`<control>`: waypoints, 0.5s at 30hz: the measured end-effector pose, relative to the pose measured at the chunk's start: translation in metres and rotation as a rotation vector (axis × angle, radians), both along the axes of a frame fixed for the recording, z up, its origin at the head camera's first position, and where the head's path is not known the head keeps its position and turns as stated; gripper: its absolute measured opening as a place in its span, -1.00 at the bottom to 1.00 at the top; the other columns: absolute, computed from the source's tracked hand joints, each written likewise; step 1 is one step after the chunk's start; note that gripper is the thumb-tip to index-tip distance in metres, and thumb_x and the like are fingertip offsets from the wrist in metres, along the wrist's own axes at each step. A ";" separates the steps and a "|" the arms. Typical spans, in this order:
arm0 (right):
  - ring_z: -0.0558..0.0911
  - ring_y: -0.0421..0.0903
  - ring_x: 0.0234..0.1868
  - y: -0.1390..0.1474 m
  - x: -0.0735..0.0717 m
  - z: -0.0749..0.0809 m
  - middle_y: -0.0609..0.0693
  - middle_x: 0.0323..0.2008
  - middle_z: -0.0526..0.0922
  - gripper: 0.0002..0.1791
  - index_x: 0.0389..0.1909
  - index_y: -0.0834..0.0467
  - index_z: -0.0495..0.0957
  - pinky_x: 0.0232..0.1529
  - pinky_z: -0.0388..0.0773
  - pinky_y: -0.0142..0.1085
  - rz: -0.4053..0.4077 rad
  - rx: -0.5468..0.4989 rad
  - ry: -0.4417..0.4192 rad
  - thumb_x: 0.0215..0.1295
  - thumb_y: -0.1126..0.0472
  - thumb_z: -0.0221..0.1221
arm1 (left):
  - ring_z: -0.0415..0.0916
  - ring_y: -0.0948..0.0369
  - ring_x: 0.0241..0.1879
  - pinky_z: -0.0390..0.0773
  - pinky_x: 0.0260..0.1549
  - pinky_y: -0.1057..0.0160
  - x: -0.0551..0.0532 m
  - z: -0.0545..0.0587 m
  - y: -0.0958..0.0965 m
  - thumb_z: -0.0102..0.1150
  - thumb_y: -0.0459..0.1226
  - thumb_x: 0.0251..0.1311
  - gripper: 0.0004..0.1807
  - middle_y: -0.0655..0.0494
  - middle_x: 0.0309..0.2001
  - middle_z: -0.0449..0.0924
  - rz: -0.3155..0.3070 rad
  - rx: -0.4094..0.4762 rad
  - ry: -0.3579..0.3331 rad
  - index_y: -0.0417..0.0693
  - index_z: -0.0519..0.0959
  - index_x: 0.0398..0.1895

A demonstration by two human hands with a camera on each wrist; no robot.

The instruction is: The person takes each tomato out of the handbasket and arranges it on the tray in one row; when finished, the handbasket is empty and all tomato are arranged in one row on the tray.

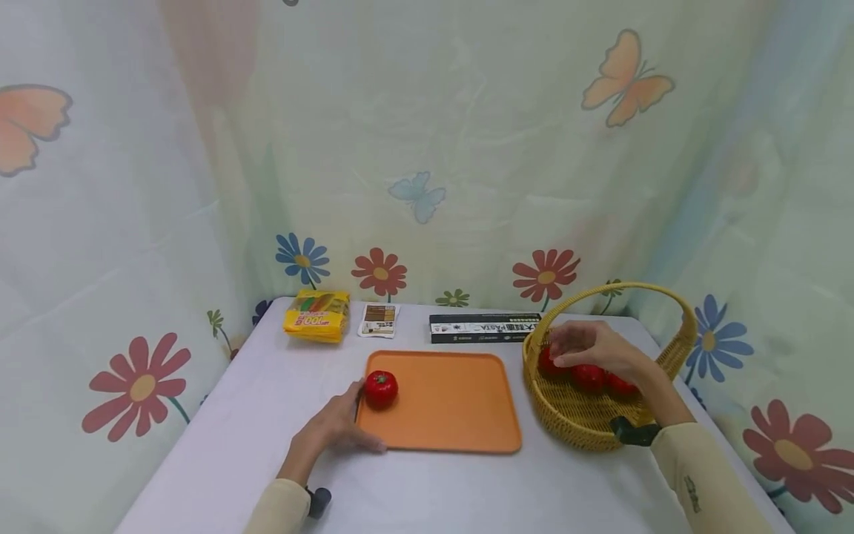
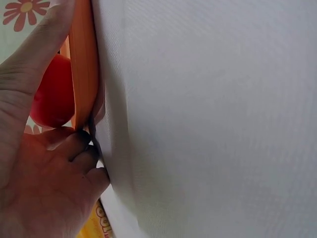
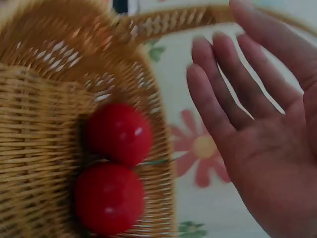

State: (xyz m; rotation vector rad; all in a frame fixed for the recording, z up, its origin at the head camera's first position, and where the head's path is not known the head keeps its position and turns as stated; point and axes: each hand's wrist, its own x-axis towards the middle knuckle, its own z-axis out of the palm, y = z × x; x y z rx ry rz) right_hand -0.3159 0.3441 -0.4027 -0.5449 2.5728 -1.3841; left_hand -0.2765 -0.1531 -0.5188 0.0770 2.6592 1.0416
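Observation:
An orange tray (image 1: 447, 404) lies on the table, with a red tomato (image 1: 381, 389) near its left edge. My left hand (image 1: 340, 423) holds the tray's near left corner, fingers at the left side and thumb along the front edge. In the left wrist view the fingers (image 2: 81, 153) curl in against the tray's edge (image 2: 84, 64), close beside the tomato (image 2: 54, 94). Over the wicker basket (image 1: 577, 426) my right hand (image 1: 594, 347) hovers, fingers loosely bent and palm bare. Below it, red tomatoes (image 1: 589, 378) sit in the basket; two tomatoes (image 3: 119, 134) show in the right wrist view.
Along the back of the table lie a yellow packet (image 1: 316, 317), a small white and brown sachet (image 1: 379, 320) and a long black pasta box (image 1: 480, 328). The basket's tall handle (image 1: 687, 326) arches over the right hand. A flowered curtain (image 1: 427, 148) surrounds the table.

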 end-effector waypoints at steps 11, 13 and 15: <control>0.68 -0.07 0.09 -0.001 -0.035 -0.038 0.29 0.22 0.70 -0.32 0.40 0.28 0.53 -0.01 0.68 -0.52 -0.377 -0.053 0.049 0.44 -0.01 0.44 | 0.15 -0.26 0.62 0.30 0.49 -0.41 0.002 0.001 -0.001 0.84 0.04 -0.23 0.49 -0.25 0.65 0.21 -0.012 0.022 0.000 -0.14 0.08 0.74; 0.67 0.01 0.15 0.001 -0.039 -0.042 0.29 0.24 0.69 -0.32 0.42 0.28 0.53 0.04 0.68 -0.49 -0.410 -0.058 0.039 0.44 -0.01 0.43 | 0.15 -0.26 0.61 0.31 0.48 -0.41 0.002 0.001 0.000 0.83 0.04 -0.23 0.48 -0.24 0.65 0.21 -0.008 0.016 0.001 -0.13 0.08 0.74; 0.66 0.09 0.21 0.002 -0.042 -0.046 0.28 0.26 0.69 -0.31 0.43 0.29 0.52 0.15 0.71 -0.35 -0.431 -0.063 0.014 0.45 -0.01 0.42 | 0.15 -0.26 0.62 0.31 0.48 -0.41 0.002 0.002 0.000 0.84 0.05 -0.23 0.48 -0.23 0.65 0.21 0.003 0.013 -0.005 -0.11 0.08 0.74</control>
